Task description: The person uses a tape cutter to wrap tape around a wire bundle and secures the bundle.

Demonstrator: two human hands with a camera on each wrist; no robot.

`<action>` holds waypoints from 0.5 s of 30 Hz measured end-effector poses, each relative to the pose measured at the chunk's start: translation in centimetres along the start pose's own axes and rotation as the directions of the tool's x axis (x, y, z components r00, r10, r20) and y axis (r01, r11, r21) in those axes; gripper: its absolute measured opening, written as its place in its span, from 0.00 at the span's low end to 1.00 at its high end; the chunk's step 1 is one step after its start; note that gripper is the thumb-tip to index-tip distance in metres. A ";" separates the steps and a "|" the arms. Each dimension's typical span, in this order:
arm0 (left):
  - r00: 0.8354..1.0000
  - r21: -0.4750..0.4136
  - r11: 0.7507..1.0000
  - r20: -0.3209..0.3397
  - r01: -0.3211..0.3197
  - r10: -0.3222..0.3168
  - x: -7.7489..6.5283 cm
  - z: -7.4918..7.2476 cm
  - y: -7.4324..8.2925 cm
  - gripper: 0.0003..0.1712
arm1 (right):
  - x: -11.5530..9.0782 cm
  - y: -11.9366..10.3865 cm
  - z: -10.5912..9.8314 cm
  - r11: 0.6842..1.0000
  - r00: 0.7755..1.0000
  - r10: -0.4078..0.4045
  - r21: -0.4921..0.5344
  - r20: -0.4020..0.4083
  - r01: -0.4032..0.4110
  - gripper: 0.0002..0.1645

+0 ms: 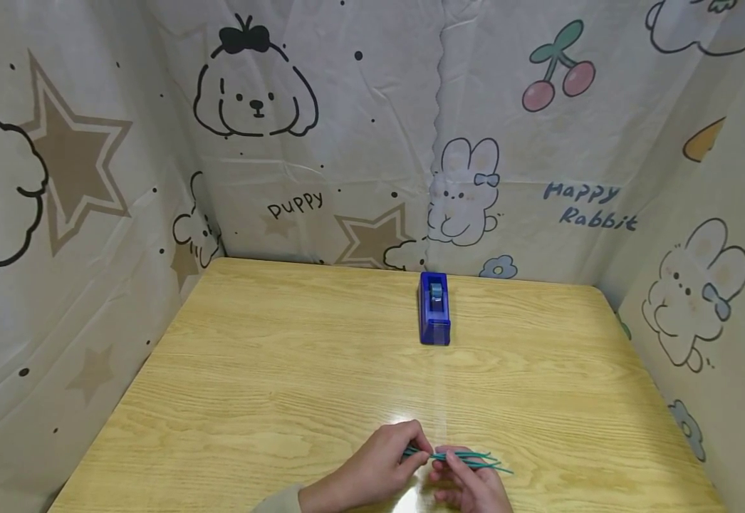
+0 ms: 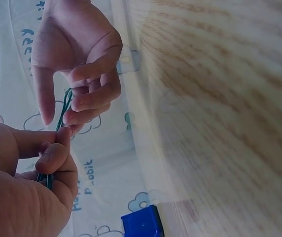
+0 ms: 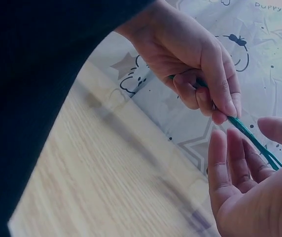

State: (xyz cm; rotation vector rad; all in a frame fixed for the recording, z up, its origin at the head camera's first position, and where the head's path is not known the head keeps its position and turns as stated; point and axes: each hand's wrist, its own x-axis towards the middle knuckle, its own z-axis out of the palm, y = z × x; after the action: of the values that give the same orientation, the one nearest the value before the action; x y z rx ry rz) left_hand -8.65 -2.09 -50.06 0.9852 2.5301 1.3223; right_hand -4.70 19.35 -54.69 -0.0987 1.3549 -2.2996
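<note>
A bundle of thin green strands (image 1: pixel 486 465) is held low over the near part of the table; their exact kind is unclear. My left hand (image 1: pixel 382 459) pinches the bundle between thumb and fingertips, and its other fingers curl round one end. Beside it, my right hand (image 1: pixel 480 490) has its palm up and fingers loosely bent. In the right wrist view the strands (image 3: pixel 255 140) cross the right hand (image 3: pixel 259 192), whose thumb stands apart from its fingers. The left wrist view also shows a gap between that thumb and the strands (image 2: pixel 62 111).
A blue tape dispenser (image 1: pixel 434 329) with a roll in it stands near the back of the wood-grain table (image 1: pixel 283 356). Patterned curtains (image 1: pixel 360 92) enclose the back and both sides. A dark shape (image 3: pixel 42 89) covers the left of the right wrist view.
</note>
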 end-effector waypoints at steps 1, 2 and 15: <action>1.000 -0.004 1.000 0.003 0.002 -0.002 0.0 0.0 0.0 0.03 | 0.0 -0.1 -0.1 1.000 1.000 0.000 -0.002 0.002 0.000 0.16; 1.000 -0.012 1.000 0.009 0.006 -0.006 0.0 0.0 0.0 0.02 | -0.1 -0.1 -0.1 1.000 1.000 0.001 -0.002 0.001 -0.001 0.17; 0.999 -0.069 0.997 0.035 0.032 -0.030 0.2 -0.1 -0.1 0.03 | -0.9 -2.8 -1.2 0.972 0.888 -0.125 -0.233 -0.442 0.020 0.12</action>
State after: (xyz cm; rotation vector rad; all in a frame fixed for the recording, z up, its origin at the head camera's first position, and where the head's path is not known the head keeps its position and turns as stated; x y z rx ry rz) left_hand -8.86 -2.11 -50.05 0.9429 2.4465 1.3634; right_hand -5.24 21.81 -52.80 0.3490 1.8687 -2.3114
